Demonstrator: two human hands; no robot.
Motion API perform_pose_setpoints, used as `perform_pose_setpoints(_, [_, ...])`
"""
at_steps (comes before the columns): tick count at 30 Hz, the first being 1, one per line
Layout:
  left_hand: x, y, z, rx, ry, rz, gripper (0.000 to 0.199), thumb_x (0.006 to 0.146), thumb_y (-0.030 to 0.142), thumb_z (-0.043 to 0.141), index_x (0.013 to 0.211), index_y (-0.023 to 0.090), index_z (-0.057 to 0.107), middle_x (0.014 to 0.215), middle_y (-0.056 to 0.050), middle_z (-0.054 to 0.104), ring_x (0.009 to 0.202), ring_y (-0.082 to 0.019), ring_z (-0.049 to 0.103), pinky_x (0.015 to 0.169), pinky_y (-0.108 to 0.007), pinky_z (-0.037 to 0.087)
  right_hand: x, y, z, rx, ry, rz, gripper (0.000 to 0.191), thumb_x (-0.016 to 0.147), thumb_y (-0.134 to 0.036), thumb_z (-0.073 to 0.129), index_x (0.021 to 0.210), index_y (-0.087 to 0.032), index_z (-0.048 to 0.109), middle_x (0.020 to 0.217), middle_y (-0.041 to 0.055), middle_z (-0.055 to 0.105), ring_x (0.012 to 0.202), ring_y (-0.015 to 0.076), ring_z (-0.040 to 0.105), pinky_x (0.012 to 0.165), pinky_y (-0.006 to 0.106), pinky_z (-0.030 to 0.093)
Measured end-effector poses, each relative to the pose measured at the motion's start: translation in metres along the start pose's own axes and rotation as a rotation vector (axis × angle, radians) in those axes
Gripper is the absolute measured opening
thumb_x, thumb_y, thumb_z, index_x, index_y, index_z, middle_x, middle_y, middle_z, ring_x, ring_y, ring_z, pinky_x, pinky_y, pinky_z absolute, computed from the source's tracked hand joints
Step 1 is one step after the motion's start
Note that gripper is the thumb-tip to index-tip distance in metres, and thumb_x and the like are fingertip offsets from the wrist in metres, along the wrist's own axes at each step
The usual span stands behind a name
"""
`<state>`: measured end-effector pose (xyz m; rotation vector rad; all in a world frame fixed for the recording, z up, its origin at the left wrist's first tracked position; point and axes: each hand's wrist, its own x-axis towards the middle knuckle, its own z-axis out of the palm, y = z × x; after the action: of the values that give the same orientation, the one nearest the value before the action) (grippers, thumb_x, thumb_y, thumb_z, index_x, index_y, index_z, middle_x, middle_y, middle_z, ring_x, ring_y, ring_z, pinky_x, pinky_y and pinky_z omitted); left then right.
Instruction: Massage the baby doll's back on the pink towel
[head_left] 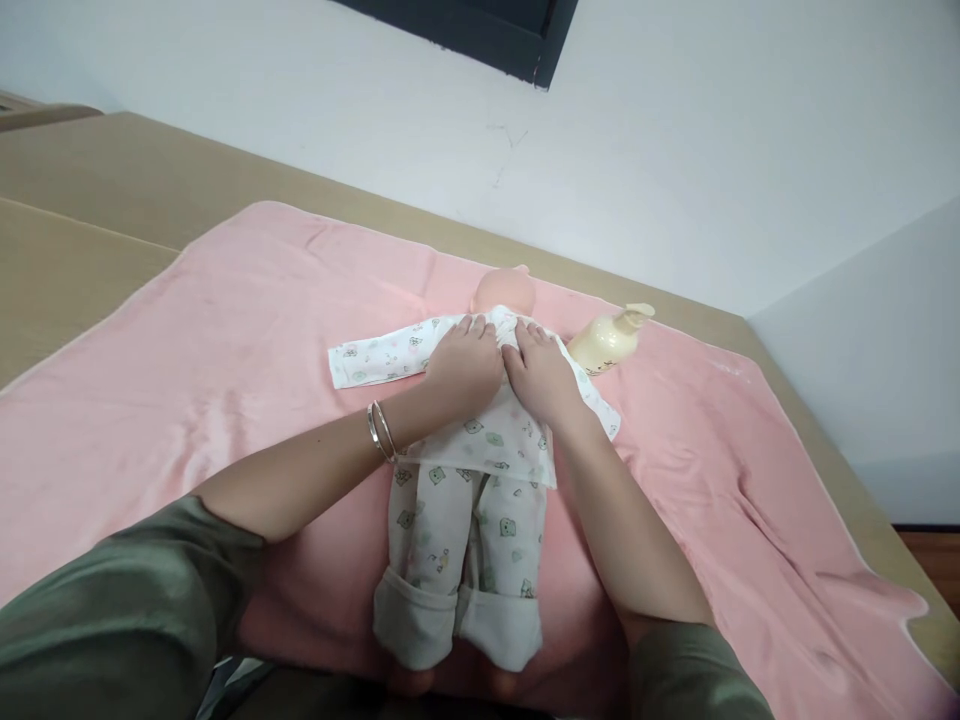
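Observation:
A baby doll (504, 290) lies on the pink blanket (285, 290), its bare head pointing away from me. It wears a white printed long-sleeved top (480, 440) and matching trousers (510, 520) with rolled cuffs. My left hand (469, 365) rests palm down on the upper part of the top, just below the head, fingers stretched out. Beside it, nearly touching, my right hand (544, 370) lies on the other shoulder with its fingers extended. Both palms are hidden, and the doll's face does not show. One sleeve (379, 355) spreads out to the left.
A cream pump bottle (607, 340) lies tilted on the blanket, right of the doll's head. The blanket covers much of a wooden table (97, 180). Behind the table stands a white wall (675, 150) with a dark frame (495, 35) on it.

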<state>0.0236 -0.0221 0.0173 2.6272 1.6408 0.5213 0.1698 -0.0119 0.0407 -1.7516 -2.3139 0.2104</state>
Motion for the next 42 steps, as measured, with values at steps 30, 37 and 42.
perform_pose_setpoints(30, [0.015,-0.013,0.003,-0.085,0.037,-0.216,0.058,0.102,0.022,0.027,0.147,-0.007,0.048,0.158,-0.029,0.049,0.154,-0.035,0.042,0.128,-0.051,0.034,-0.023,-0.030,-0.008,-0.065,-0.034,0.041,0.059,0.105,-0.028,0.030,0.154,0.001,0.046,0.162,0.0233,0.048,0.157,0.0321,0.039,0.129,0.048,0.033])
perform_pose_setpoints(37, [-0.010,0.019,-0.001,0.011,0.088,-0.195,0.058,0.105,0.028,0.031,0.151,-0.003,0.046,0.159,-0.028,0.048,0.153,-0.036,0.045,0.126,-0.051,0.036,0.012,0.008,0.005,0.155,-0.009,0.117,0.071,0.106,-0.043,0.023,0.156,0.005,0.039,0.167,0.0272,0.036,0.161,0.0351,0.029,0.132,0.053,0.024])
perform_pose_setpoints(42, [-0.014,0.024,-0.009,0.034,-0.006,-0.152,0.057,0.105,0.025,0.032,0.151,-0.006,0.044,0.160,-0.030,0.046,0.153,-0.037,0.044,0.126,-0.051,0.036,0.013,0.012,0.006,0.175,-0.031,0.129,0.078,0.106,-0.048,0.025,0.161,0.007,0.025,0.173,0.0276,0.020,0.165,0.0357,0.015,0.133,0.056,0.019])
